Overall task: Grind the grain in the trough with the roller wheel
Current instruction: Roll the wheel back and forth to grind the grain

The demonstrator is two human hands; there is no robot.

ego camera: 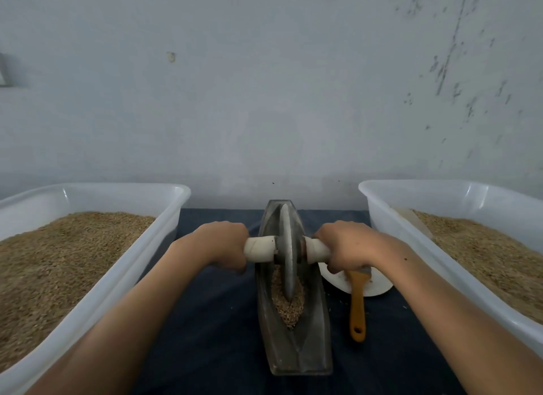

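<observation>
Two grain-filled tubs wall the trough (293, 336): left tub (123, 280) at nine o'clock, right tub (411, 233) at three. A brush (358, 300) and white plate (379, 286) crowd the right-hand lane; the left lane of dark cloth (205, 321) stays passable.

No readable text, label, brand or number anywhere: tubs, trough, brush and wall all unmarked.

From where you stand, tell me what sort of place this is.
Probably a small hand-milling workspace. A metal trough with grain under a roller wheel sits on a dark cloth, flanked by two plastic tubs of grain against a bare wall.
</observation>
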